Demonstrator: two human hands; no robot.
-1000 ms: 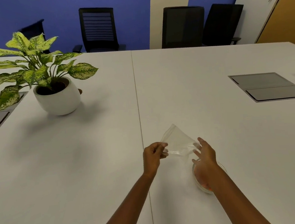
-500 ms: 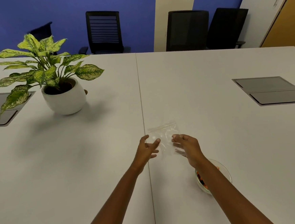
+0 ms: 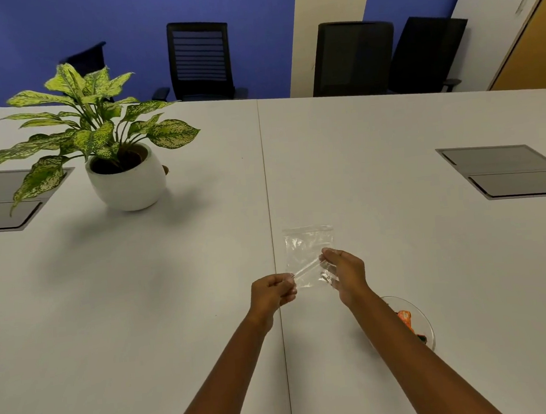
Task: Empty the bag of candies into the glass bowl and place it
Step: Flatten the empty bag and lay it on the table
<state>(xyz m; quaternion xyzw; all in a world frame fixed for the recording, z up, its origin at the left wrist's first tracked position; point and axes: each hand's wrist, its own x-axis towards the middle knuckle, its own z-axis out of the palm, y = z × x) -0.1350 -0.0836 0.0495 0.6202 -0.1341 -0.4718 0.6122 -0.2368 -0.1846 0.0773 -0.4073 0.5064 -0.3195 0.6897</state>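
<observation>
Both hands out over the white table (image 3: 392, 164), just right of its centre seam. Clear plastic zip bag (image 3: 308, 253) is empty, flattened, its far end lying on or just above the tabletop; cannot tell which. Left hand (image 3: 272, 293) curled closed, fingertips pinching the near left corner of the bag. Right hand (image 3: 345, 274) closed on the near right edge, thumb and fingers pinched on the plastic; the bag's near edge runs taut between the two hands, slanting up toward the right one. Glass bowl (image 3: 426, 322) sits on the table near the person, to the right, well apart from the bag and partly hidden behind the right forearm. Inside it, wrapped candies (image 3: 406, 318), orange and some dark ones, count not readable. Far left: a potted plant (image 3: 95, 122) with speckled green leaves in a round white pot, standing beside a grey flush panel (image 3: 0, 202) set in the tabletop. A matching grey panel (image 3: 507, 168) at the right edge. Beyond the table, black office chairs (image 3: 199, 60) against a blue wall.
</observation>
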